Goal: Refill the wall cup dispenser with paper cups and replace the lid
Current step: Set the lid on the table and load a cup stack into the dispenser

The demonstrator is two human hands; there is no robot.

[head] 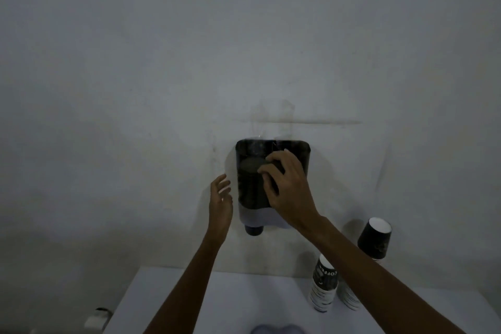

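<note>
Right hand (287,192) fingers (267,169) on cup stack (250,184)

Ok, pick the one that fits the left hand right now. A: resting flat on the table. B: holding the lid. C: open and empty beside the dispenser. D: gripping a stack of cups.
C: the left hand hovers open beside the wall dispenser, holding nothing.

Dim light; bare grey wall (162,62) stained in places; white table (230,301) against it.
</note>
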